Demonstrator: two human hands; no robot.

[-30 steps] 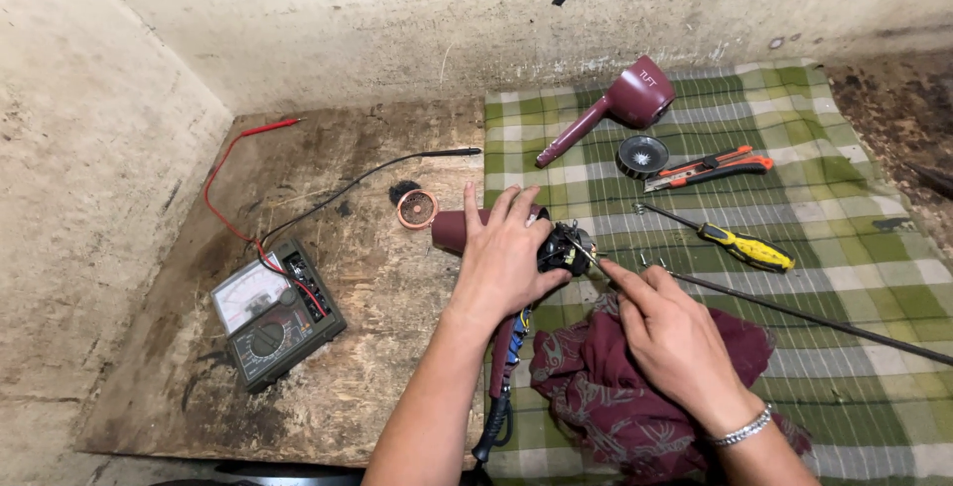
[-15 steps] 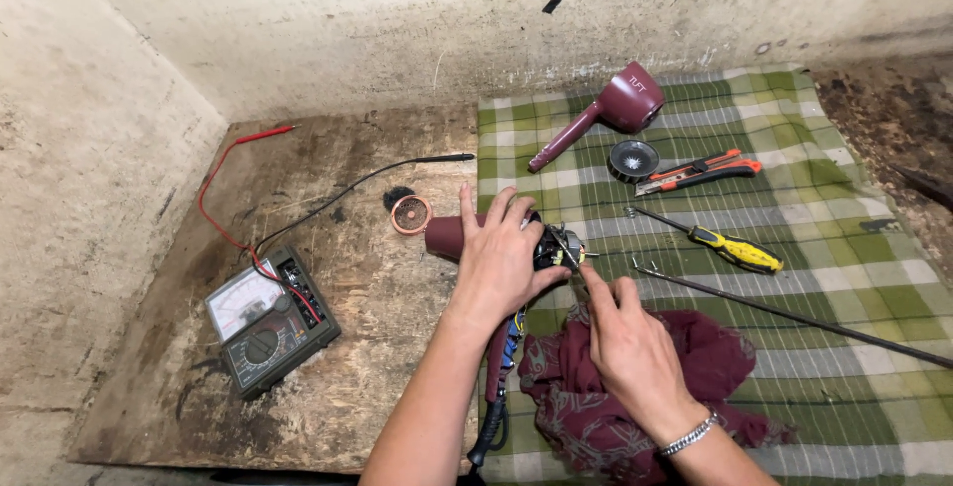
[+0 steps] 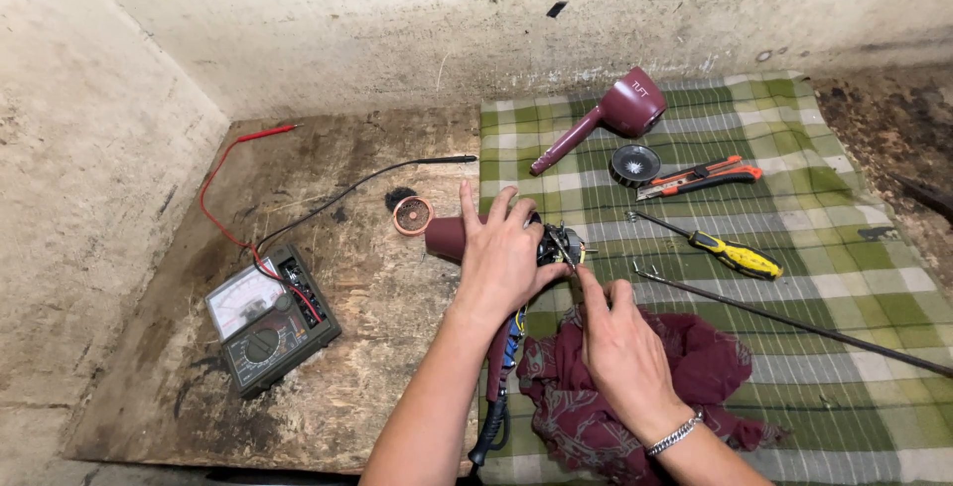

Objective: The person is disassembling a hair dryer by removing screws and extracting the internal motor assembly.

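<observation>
Now, far off to the left of the left hand stands a rough pale wall, so that side is closed in. Between the wall and that hand lies a bare wooden board with lots of free room. On it sits a dark meter with a red wire and a black wire curling away. Just beside the fingertips of the left hand lies a small round orange grille.

The left hand is spread wide and pressed down over a dark red hair dryer body, holding it on the edge where the board meets a green checked cloth. The body is a short tube, and its right end is open, showing a dark motor with small metal bits. A cord hangs down below the wrist.

The right hand is just to the right and below. Its fingers are curled, and thumb and first finger pinch a thin metal tool whose tip touches the motor. Under this hand lies a crumpled dark red rag.

Further right, well apart from both hands, lie a dark red shell half, a black round cap, an orange knife, a yellow screwdriver and a long thin rod. The back wall closes the far side.
</observation>
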